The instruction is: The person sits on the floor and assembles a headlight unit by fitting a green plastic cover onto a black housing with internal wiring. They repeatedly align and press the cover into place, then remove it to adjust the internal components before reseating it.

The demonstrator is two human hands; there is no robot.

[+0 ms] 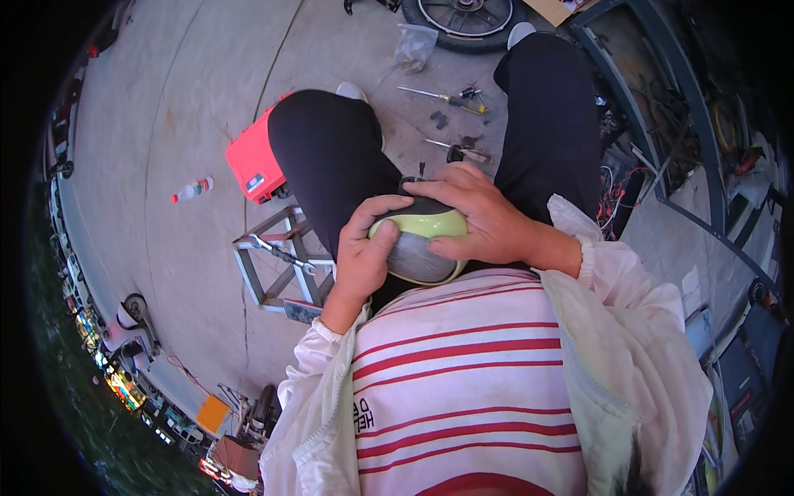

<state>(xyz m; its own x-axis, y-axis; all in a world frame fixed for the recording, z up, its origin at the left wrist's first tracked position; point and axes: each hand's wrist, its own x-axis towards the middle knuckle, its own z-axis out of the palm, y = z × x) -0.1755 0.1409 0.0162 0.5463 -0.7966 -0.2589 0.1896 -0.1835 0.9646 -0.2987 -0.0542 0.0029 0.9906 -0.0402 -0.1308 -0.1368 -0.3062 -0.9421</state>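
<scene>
In my lap I hold a rounded lime-green and black housing with a scratched grey face (418, 256); I cannot tell its exact kind. My left hand (364, 248) grips its left side, thumb on the green rim. From the right, my right hand (484, 219) wraps over the black top, with its thumb by the lower right edge. A small dark stem (422, 169) shows just beyond the housing; whether it is joined is unclear. On the ground past it lie a yellow-handled screwdriver (455, 101) and another long-shafted tool (463, 150).
An open-end wrench (277, 251) rests on a metal frame stool (246, 269) at my left. Beyond are a red case (251, 157) and a plastic bottle (195, 189). Ahead lie a wheel (463, 40) and a plastic bag (414, 50). A dark metal frame (699, 116) and wires (616, 198) are at right.
</scene>
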